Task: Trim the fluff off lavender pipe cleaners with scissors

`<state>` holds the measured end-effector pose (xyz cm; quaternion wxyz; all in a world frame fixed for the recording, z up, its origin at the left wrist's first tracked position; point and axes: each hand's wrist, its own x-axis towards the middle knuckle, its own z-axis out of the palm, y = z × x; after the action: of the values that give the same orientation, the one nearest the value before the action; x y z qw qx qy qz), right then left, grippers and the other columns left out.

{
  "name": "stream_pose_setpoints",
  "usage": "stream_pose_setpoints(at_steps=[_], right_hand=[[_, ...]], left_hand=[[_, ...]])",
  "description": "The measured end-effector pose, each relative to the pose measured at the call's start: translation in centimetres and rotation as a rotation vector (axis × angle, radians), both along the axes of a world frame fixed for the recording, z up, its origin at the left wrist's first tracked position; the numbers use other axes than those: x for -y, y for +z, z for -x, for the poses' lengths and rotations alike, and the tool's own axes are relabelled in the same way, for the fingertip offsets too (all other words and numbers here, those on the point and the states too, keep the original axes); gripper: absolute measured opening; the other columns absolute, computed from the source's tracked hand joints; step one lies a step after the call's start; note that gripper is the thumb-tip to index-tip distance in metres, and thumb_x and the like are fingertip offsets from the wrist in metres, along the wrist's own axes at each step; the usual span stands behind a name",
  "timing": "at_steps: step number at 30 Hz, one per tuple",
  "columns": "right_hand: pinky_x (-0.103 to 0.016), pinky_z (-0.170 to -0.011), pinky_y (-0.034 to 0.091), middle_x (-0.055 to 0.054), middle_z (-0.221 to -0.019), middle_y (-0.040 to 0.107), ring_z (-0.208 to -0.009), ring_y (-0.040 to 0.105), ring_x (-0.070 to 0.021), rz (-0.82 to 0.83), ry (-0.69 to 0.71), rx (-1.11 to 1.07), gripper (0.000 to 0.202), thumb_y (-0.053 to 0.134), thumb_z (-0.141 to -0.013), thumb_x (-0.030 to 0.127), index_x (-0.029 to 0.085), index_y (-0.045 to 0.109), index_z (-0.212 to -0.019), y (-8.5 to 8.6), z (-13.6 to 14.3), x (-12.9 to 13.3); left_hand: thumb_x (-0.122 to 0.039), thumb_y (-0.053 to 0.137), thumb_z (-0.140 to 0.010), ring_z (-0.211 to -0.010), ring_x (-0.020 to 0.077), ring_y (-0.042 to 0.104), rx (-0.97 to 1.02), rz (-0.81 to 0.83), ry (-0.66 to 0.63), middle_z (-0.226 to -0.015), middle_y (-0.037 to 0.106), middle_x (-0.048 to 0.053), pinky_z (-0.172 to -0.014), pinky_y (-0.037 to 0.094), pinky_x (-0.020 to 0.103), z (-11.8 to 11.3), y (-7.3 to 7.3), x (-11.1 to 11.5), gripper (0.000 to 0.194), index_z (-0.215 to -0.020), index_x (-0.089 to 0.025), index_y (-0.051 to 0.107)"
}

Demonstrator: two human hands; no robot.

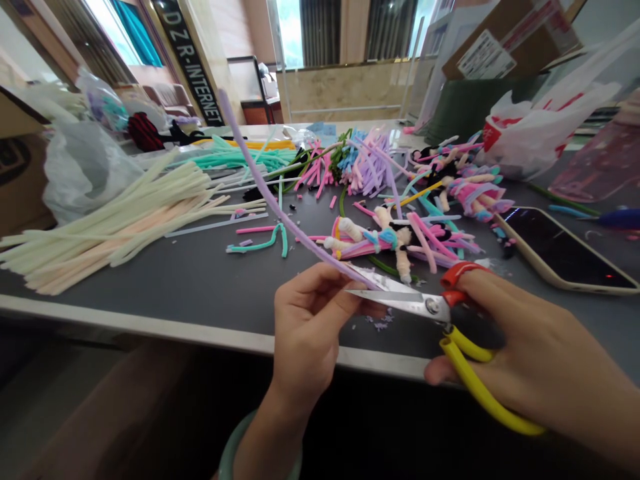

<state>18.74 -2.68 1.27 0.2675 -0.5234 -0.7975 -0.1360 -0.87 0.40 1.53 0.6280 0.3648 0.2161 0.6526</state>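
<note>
A long lilac pipe cleaner point(273, 199) rises up and to the left out of my left hand point(313, 317), which pinches it near its lower end. My right hand point(530, 333) grips a pair of scissors point(430, 305) with one red and one yellow handle. Their blades are parted and lie against the pipe cleaner close to my left fingertips. Small lilac trimmings point(383, 321) are scattered on the table just below. Behind the blades lies a pipe-cleaner doll point(385, 239) in pink, cream and blue.
Cream pipe cleaners point(125, 223) spread across the left of the grey table point(220, 300). Bundles of lilac pieces point(373, 160) and teal pipe cleaners point(240, 157) lie farther back. At right are a phone point(570, 247), another doll point(480, 193) and a white plastic bag point(530, 133).
</note>
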Motion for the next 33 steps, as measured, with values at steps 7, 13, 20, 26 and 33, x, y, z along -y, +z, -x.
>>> stream_pose_setpoints(at_steps=[7,13,20,26,33], right_hand=[[-0.035,-0.046,0.05,-0.005,-0.076,0.066,-0.059,0.067,-0.0246,0.002,0.023,-0.039,0.046,0.046,-0.086,0.067,0.023,0.05,-0.096,-0.2,0.2,-0.2],[-0.036,-0.044,0.048,-0.006,-0.074,0.064,-0.055,0.064,-0.0245,-0.045,0.02,-0.027,0.058,0.043,-0.082,0.079,0.023,0.051,-0.09,-0.2,0.1,-0.2],[-0.035,-0.042,0.048,-0.007,-0.074,0.066,-0.057,0.067,-0.0245,-0.083,0.023,0.013,0.06,0.039,-0.084,0.081,0.022,0.052,-0.091,-0.2,0.0,-0.2],[-0.032,-0.04,0.046,-0.004,-0.068,0.063,-0.053,0.065,-0.0211,-0.091,0.015,0.036,0.058,0.035,-0.085,0.081,0.024,0.049,-0.085,0.1,0.1,-0.1],[-0.028,-0.038,0.043,-0.002,-0.064,0.063,-0.047,0.061,-0.0165,-0.093,0.011,0.036,0.058,0.032,-0.087,0.08,0.025,0.047,-0.078,0.4,0.3,-0.1]], left_hand=[[-0.002,0.079,-0.071,-0.053,0.0086,0.071,0.029,0.005,-0.056,-0.062,0.076,-0.005,-0.055,0.061,0.013,-0.3,-0.3,0.0,0.016,-0.071,-0.018,0.08],[0.0,0.075,-0.076,-0.053,0.0079,0.071,0.014,-0.009,-0.018,-0.063,0.076,-0.005,-0.056,0.061,0.013,-0.7,-0.6,0.2,0.019,-0.073,-0.019,0.079],[0.0,0.069,-0.082,-0.052,0.0069,0.071,0.007,-0.032,0.036,-0.063,0.076,-0.006,-0.058,0.06,0.012,-1.1,-1.0,0.6,0.023,-0.076,-0.021,0.077],[0.0,0.068,-0.083,-0.053,0.0062,0.07,-0.009,-0.026,0.054,-0.062,0.076,-0.006,-0.058,0.06,0.012,-1.2,-0.9,0.5,0.024,-0.075,-0.021,0.077],[-0.001,0.068,-0.083,-0.053,0.006,0.069,-0.008,0.005,0.061,-0.062,0.075,-0.006,-0.058,0.06,0.013,-1.4,-1.0,0.5,0.021,-0.076,-0.019,0.076]])
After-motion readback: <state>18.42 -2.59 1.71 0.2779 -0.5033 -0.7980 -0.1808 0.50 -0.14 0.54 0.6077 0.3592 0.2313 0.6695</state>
